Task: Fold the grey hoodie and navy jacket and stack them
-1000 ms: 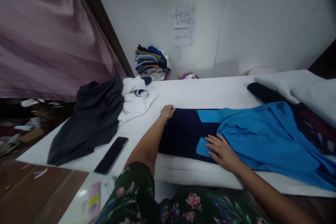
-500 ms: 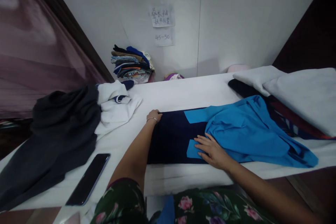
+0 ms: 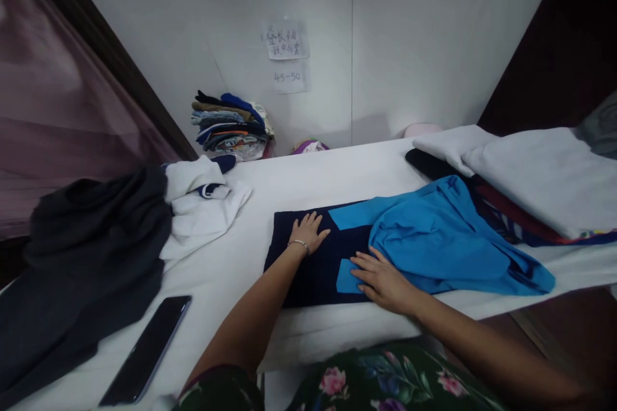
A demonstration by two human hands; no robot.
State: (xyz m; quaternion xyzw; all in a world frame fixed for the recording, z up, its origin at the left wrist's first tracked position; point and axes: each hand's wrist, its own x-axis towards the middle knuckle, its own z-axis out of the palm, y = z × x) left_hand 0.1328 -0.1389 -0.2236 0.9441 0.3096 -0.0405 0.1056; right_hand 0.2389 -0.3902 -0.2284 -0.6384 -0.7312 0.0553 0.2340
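Note:
A navy and bright blue garment (image 3: 424, 237) lies across the white table (image 3: 337, 173) in front of me. Its navy part is spread flat and its blue part is bunched up toward the right. My left hand (image 3: 308, 232) lies flat on the navy part, fingers spread, with a thin bracelet on the wrist. My right hand (image 3: 380, 276) rests open, palm down, at the seam where a blue patch meets the navy cloth.
A dark grey garment (image 3: 87, 250) and a white one (image 3: 202, 205) are heaped at the left. A black phone (image 3: 144, 350) lies near the front left edge. Folded white cloth (image 3: 525, 173) over dark fabrics sits at the right. A stack of folded clothes (image 3: 231, 125) stands by the wall under paper notes (image 3: 286, 54).
My left hand moved from the far left corner of the navy cloth inward and now lies flat with fingers spread. My right hand has stayed in place. The view has swung to the right.

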